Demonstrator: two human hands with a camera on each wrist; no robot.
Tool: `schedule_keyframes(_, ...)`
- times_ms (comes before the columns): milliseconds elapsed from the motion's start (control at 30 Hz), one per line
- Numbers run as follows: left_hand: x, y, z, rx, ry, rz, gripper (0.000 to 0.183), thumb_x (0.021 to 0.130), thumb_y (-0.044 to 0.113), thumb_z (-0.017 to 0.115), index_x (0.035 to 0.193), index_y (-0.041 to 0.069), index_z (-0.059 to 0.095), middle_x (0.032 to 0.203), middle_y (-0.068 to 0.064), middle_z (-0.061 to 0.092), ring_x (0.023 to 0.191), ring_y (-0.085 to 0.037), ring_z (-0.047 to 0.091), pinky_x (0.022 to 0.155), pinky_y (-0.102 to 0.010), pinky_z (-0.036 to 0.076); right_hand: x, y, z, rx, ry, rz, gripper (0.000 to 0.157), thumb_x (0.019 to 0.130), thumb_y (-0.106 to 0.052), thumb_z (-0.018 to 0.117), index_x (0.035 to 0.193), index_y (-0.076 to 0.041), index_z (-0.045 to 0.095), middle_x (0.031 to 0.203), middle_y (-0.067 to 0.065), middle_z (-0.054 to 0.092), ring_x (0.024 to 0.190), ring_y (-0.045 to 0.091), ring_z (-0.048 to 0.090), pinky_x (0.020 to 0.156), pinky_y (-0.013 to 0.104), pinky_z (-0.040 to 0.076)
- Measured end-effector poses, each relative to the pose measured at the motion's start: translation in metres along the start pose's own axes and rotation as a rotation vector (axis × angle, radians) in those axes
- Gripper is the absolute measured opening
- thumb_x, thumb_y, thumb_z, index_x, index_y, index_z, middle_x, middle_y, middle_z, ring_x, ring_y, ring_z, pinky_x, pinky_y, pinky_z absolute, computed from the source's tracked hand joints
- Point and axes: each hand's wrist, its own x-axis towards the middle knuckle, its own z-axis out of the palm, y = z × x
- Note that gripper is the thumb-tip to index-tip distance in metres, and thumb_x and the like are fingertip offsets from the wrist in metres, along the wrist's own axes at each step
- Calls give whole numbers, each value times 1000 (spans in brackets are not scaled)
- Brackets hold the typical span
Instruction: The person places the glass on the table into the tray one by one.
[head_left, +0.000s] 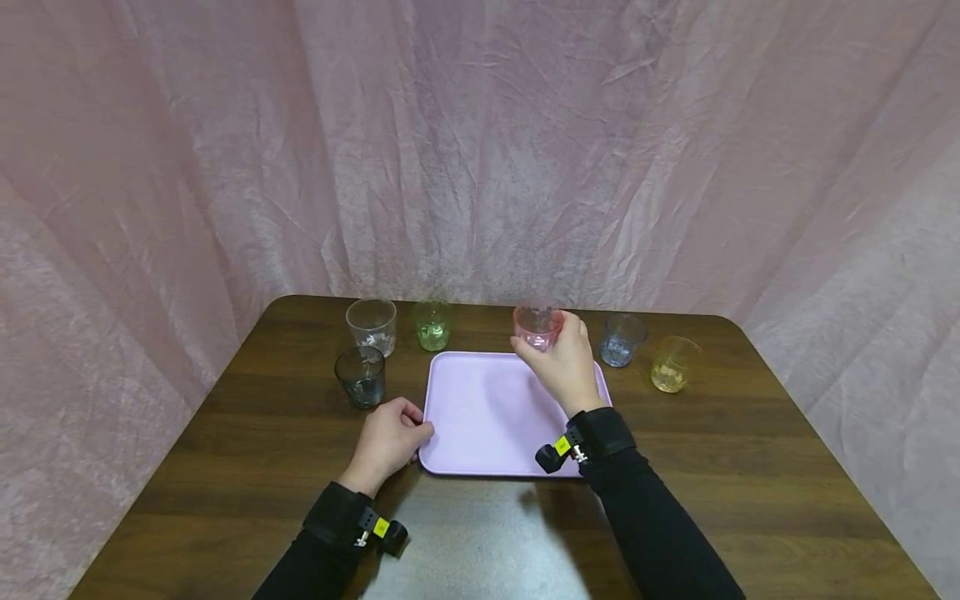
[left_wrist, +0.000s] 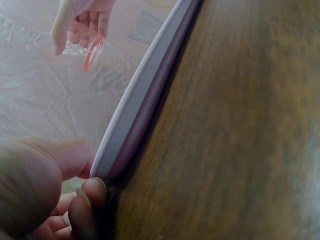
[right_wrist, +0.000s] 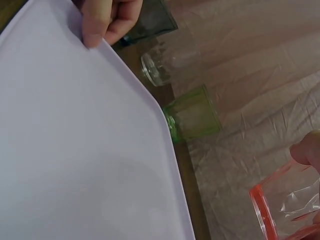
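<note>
My right hand (head_left: 558, 362) holds a pink glass (head_left: 531, 327) at the back edge of a lilac tray (head_left: 480, 417). The glass's reddish edge shows in the right wrist view, along with only part of the hand. With thumb and fingertips, my left hand (head_left: 386, 442) pinches the tray's left rim. In the left wrist view the thumb lies on the rim (left_wrist: 127, 95) and a finger is under it. A dark grey glass (head_left: 362, 379) stands just beyond the left hand.
Behind the tray's left corner stand a clear glass (head_left: 373, 325) and a green glass (head_left: 432, 325). Blue (head_left: 621, 342) and yellow (head_left: 672, 367) glasses are to the right. The brown wooden table (head_left: 720, 467) ends at a pink curtain (head_left: 480, 150).
</note>
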Motion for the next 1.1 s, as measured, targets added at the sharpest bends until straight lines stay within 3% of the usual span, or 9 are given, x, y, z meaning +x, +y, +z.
schedule_keyframes(1100,0,0,0,-23,-8,-18,14,79,11,74,86,7,63,62,-2,60,47,-15,58,41,-28,48,-7,-25,40,52,-69,-8,84,75,-46,83,131,3,45,122,16,50,107,25,52,92,42,47)
